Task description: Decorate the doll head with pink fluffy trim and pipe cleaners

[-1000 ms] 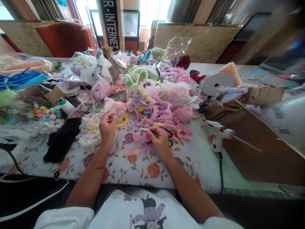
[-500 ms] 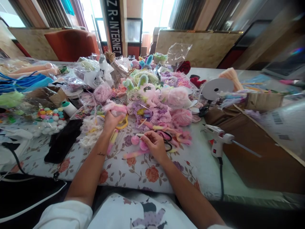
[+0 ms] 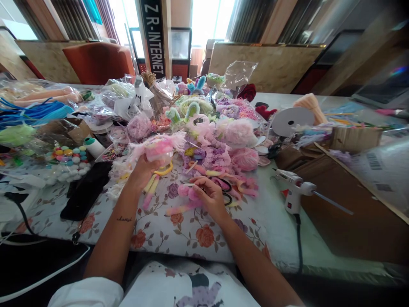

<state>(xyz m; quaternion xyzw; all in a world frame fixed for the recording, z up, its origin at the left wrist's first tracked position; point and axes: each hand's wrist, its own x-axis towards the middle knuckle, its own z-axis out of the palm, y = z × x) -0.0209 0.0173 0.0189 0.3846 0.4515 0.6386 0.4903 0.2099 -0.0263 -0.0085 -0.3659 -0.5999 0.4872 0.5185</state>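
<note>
My left hand is closed around a pink bundle with a pale fluffy fringe; its exact kind is unclear. My right hand pinches a thin white stick, its fingers just above the cloth. Beside those fingers are pink pompoms and a pink-and-yellow fuzzy stem. Black-handled scissors lie partly hidden behind the right hand. Under the left hand, a yellow loop and more fuzzy stems rest on the flowered tablecloth.
A glue gun stands at the right, before a cardboard box. Pink yarn and other craft supplies are heaped across the back. A black phone-like object lies left, near bagged pompoms.
My left hand has lifted the pink bundle slightly and turned it, so more of its fringe shows. My right hand stays almost in place with the white stick.
</note>
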